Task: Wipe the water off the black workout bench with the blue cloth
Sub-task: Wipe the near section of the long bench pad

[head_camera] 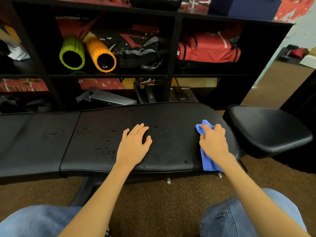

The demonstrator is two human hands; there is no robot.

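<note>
Denim-clad knees [239,218] fill the bottom corners of the frame, with brown carpet [162,202] between them. Both forearms reach up from there to the black padded counter [171,117] that crosses the middle of the frame.

The left hand [135,144] rests palm down near the centre of the pad, fingers loosely spread and holding nothing. The right hand [213,142] sits towards the pad's right end, its fingers curled over the bunched blue cloth [207,161] and pressing it onto the surface. One end of the cloth pokes out beyond the fingertips; the other trails back under the wrist to the near edge of the pad.

Water droplets [106,147] bead on the pad, thickest just left of the left hand, with a thinner scatter between the two hands. A separate black seat pad [266,129] lies at the right of the frame, apart from the main pad.

Behind, across the upper frame, a dark shelf [171,65] holds a green foam roller [72,54] and an orange foam roller [100,55] side by side at upper left, and a red bag [208,50] at upper right.
</note>
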